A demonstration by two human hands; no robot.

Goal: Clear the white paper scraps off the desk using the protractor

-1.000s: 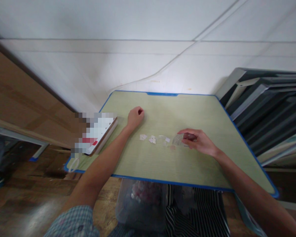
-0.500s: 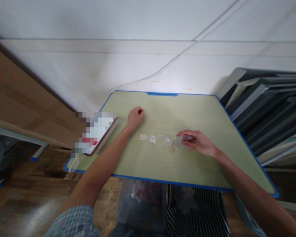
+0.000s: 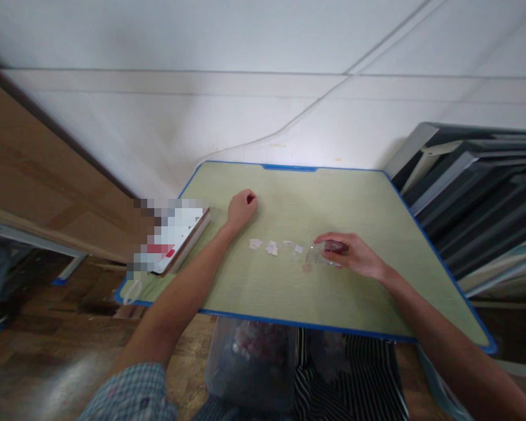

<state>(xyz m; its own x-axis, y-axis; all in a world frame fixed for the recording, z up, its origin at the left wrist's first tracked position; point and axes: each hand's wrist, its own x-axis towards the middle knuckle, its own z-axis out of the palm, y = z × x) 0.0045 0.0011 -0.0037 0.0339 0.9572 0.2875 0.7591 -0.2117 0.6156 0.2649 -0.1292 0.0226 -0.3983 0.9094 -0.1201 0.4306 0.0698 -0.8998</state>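
My left hand (image 3: 242,209) rests on the tabletop in a loose fist, left of centre. Nothing shows between its curled fingers. Farther right, my right hand (image 3: 354,252) grips a clear, shiny plastic packet (image 3: 316,253) with a dark red part at the fingers. The packet's right end is hidden by the hand. Just left of it lie a small white slip (image 3: 298,249) and faint clear plastic scraps. Two small clusters of whitish paper pieces, one nearer the middle (image 3: 272,248) and one farther left (image 3: 255,243), lie between my hands.
The pale green table (image 3: 333,199) has a blue rim and stands against a white wall. A box-like item (image 3: 186,248), partly blurred out, sits at its left edge. Below the front edge is a translucent tub (image 3: 249,368). Dark panels (image 3: 486,193) lean at the right.
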